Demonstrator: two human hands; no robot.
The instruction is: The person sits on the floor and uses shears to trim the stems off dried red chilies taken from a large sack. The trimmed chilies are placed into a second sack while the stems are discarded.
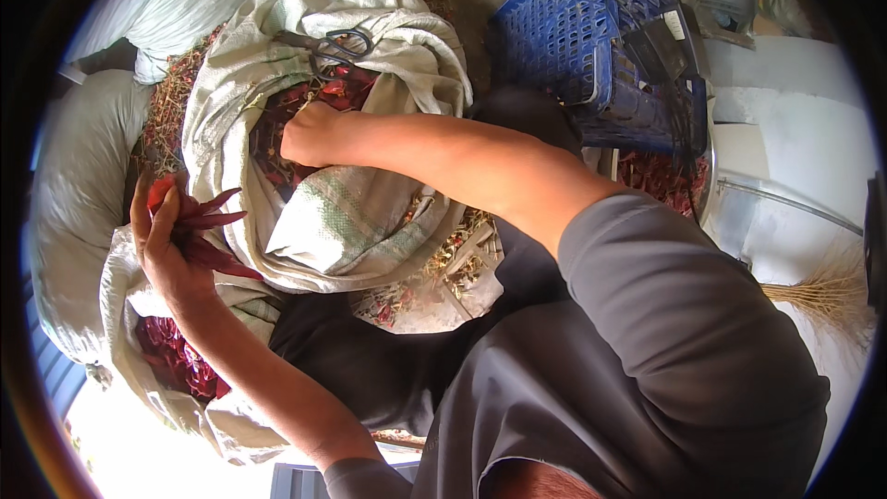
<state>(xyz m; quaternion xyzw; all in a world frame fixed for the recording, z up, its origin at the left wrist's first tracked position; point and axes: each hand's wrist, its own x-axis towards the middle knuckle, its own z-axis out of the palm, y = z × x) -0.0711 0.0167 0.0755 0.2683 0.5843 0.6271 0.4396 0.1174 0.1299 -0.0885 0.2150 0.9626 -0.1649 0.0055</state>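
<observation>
My left hand is closed around several dried red chili peppers, whose tips stick out to the right. It is raised at the left, above a second sack with dark red chilies in its mouth. My right hand reaches into the open white woven sack in the middle, its fingers curled and pointing down. What those fingers hold, if anything, is hidden. Red chilies and stalk bits lie around it inside the sack. Scissors with dark handles rest at the sack's far side.
A blue plastic basket stands at the far right, with a black device and cables hanging on it. Below it is a container of red chilies. Full white sacks line the left. A straw broom lies at the right.
</observation>
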